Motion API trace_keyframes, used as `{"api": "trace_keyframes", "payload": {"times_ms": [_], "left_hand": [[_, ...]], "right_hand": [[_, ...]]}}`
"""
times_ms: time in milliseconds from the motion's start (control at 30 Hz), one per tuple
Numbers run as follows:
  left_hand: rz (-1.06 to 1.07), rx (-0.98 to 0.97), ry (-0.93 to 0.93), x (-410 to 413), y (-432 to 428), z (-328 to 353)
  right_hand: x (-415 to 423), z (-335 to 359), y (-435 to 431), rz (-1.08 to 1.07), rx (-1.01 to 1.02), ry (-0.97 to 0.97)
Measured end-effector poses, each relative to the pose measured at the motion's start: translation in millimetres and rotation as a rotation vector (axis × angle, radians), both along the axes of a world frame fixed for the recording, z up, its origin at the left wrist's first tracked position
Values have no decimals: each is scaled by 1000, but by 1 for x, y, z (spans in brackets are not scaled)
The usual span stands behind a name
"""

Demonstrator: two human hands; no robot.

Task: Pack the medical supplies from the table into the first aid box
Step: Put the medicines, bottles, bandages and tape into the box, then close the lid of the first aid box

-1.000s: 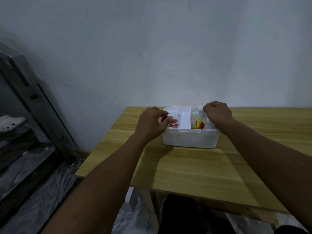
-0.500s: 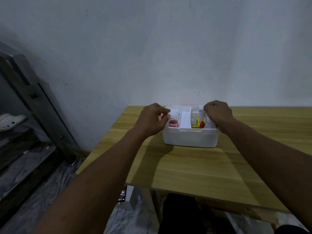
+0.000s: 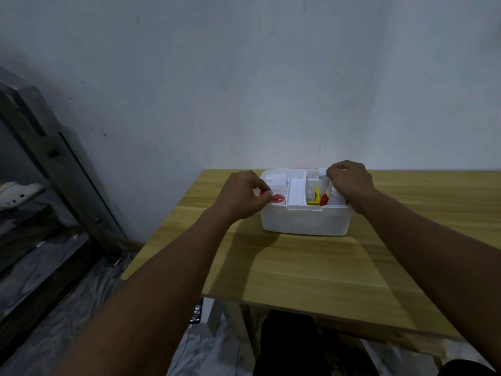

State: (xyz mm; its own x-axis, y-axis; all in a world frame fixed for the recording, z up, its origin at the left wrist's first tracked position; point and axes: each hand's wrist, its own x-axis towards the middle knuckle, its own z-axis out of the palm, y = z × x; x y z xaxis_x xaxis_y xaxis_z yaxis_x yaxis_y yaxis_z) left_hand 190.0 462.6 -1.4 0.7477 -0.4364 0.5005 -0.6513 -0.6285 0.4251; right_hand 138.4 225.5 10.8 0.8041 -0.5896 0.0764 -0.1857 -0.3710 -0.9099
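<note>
The white first aid box (image 3: 303, 221) stands open on the wooden table (image 3: 311, 267), near the wall. My left hand (image 3: 240, 198) is at the box's left end and pinches a small red-topped item (image 3: 262, 193) at the rim. Beside it, a red-ringed roll (image 3: 278, 198) lies in the left compartment, with white packets (image 3: 276, 179) behind it. My right hand (image 3: 349, 183) curls over the right compartment, its fingers round a white item (image 3: 334, 196) that is mostly hidden. A yellow piece (image 3: 315, 195) and a red piece (image 3: 324, 199) show next to it.
A white divider (image 3: 296, 189) runs down the box's middle. The table's left edge drops to a marbled floor (image 3: 67, 308), where a dark metal frame (image 3: 54, 164) leans. A phone (image 3: 196, 313) lies under the table. A grey wall (image 3: 271, 90) rises right behind the box.
Both hands stay at the ends of the box. The left fingers have shifted only slightly around the red-topped item; the box has not moved.
</note>
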Motion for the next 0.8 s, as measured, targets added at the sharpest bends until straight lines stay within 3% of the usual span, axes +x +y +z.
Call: {"api": "trace_keyframes", "payload": {"times_ms": [233,433,533,667,800], "left_hand": [[58,-64,24,-3,-3,-3],[207,-365,217,0,-14,3],[313,-444,517,19,-24,10],[253,-567,1010,39,-37,16],[198,-716,1180,57,-45,11]], "right_hand": [[-1,2,1,15,-20,8],[4,3,-4,26,105,15],[13,5,-13,-12,256,39],[25,6,-28,-39,441,76],[35,2,-39,-12,498,138]]}}
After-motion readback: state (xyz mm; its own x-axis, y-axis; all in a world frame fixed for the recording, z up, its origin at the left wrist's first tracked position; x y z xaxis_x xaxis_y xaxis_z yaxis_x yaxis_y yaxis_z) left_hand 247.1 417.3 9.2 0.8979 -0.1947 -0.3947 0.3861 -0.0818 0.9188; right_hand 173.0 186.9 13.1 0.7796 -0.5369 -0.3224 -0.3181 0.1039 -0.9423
